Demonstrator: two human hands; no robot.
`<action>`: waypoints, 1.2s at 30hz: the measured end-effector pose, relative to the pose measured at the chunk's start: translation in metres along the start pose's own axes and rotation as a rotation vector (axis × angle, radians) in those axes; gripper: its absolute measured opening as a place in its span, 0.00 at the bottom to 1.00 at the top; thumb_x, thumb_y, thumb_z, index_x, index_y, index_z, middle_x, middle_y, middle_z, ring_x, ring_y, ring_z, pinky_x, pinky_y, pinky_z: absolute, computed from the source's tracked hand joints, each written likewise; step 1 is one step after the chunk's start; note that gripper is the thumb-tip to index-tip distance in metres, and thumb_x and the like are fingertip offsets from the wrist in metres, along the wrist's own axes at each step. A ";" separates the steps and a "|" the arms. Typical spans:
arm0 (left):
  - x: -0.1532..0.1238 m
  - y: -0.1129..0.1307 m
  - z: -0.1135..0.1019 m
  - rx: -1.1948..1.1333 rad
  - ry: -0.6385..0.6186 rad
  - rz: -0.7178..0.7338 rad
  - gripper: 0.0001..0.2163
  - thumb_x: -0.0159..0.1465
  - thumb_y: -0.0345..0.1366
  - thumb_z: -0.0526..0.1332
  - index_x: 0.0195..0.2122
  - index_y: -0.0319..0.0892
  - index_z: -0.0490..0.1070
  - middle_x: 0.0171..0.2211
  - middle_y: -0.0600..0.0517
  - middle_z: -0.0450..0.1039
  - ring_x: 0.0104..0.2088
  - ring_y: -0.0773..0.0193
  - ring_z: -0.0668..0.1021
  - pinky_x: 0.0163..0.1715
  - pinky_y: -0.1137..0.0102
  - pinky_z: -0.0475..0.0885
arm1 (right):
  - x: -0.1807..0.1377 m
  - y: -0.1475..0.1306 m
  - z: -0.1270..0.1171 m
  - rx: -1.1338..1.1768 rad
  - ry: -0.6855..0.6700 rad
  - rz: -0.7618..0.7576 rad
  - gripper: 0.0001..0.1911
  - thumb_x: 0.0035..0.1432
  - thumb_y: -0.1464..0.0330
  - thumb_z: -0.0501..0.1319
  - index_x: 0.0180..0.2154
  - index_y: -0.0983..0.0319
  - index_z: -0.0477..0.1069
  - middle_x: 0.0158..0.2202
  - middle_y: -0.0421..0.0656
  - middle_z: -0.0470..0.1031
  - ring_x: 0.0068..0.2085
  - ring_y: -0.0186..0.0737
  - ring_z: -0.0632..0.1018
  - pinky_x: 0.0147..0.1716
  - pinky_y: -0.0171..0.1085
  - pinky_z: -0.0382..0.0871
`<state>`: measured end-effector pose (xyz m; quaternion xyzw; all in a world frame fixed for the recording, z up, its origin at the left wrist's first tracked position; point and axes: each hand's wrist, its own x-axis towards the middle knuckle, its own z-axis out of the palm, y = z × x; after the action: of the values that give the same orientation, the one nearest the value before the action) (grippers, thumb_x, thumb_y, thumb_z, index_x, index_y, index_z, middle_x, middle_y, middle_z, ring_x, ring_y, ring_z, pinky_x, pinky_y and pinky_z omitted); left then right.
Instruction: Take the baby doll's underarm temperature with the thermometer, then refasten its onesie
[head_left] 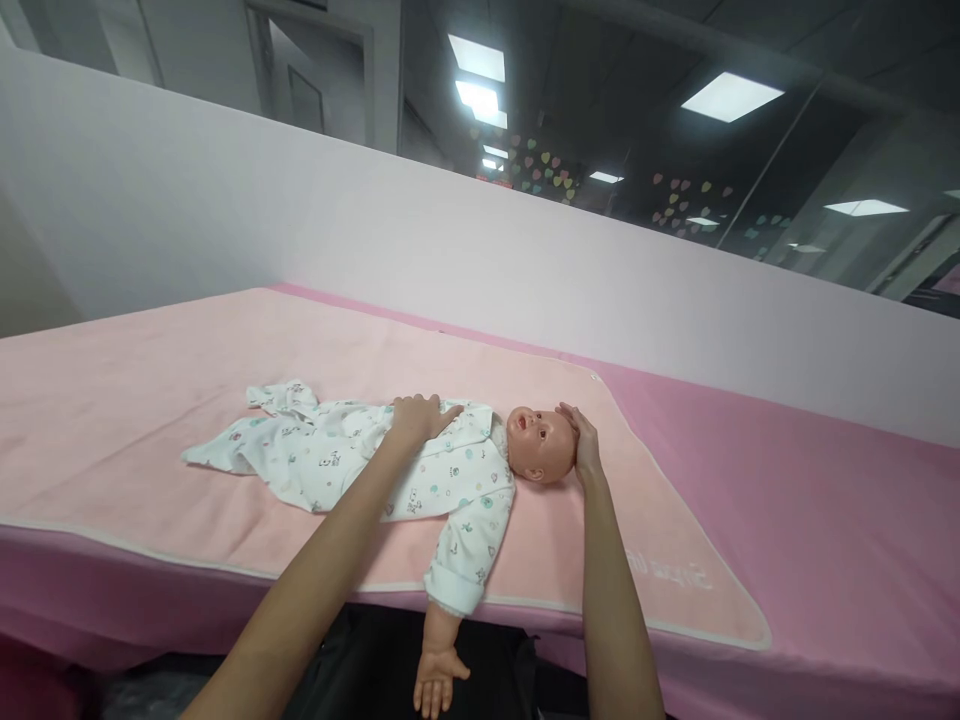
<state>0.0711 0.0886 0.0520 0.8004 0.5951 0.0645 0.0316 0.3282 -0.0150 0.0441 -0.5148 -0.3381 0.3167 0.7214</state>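
A baby doll (450, 480) lies on its back on a pale pink mat (180, 340), its head to the right. It wears a white printed outfit with loose, flat legs on the left. My left hand (421, 418) rests palm down on the doll's torso, fingers spread, gripping nothing. Against the crown of the doll's head (544, 445), my right hand (586, 440) is laid with its fingers stretched along the curve. One doll arm (439, 655) hangs over the near edge of the mat. The doll's other arm is hidden or cannot be made out.
Under the mat is a pink covered table (787, 480), its near edge running across the front. A white wall (375, 240) borders the far side, with a dark window (637, 130) above it. Something black (367, 660) lies below the table edge.
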 end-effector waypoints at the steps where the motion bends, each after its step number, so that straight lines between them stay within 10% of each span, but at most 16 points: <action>1: 0.001 0.000 0.001 0.001 -0.001 0.001 0.37 0.57 0.63 0.36 0.48 0.39 0.67 0.45 0.37 0.71 0.46 0.46 0.72 0.46 0.54 0.60 | 0.000 0.000 0.000 0.018 -0.006 0.013 0.21 0.42 0.55 0.63 0.36 0.62 0.75 0.41 0.44 0.77 0.47 0.44 0.74 0.47 0.40 0.67; 7: 0.001 0.000 0.000 0.001 -0.002 -0.006 0.37 0.57 0.63 0.37 0.47 0.39 0.68 0.45 0.37 0.71 0.46 0.45 0.72 0.46 0.55 0.61 | -0.003 -0.001 0.001 -0.101 -0.162 -0.024 0.16 0.43 0.58 0.63 0.32 0.62 0.76 0.39 0.44 0.78 0.44 0.45 0.75 0.46 0.40 0.67; 36: -0.004 -0.001 -0.001 -0.060 0.032 -0.006 0.32 0.58 0.61 0.40 0.47 0.42 0.68 0.46 0.38 0.70 0.49 0.45 0.69 0.51 0.47 0.53 | -0.009 -0.004 0.007 0.025 -0.074 0.164 0.16 0.46 0.55 0.62 0.33 0.60 0.73 0.36 0.41 0.78 0.39 0.45 0.77 0.40 0.41 0.72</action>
<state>0.0691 0.0850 0.0529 0.7961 0.5959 0.0950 0.0462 0.3179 -0.0192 0.0482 -0.5197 -0.3171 0.3976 0.6865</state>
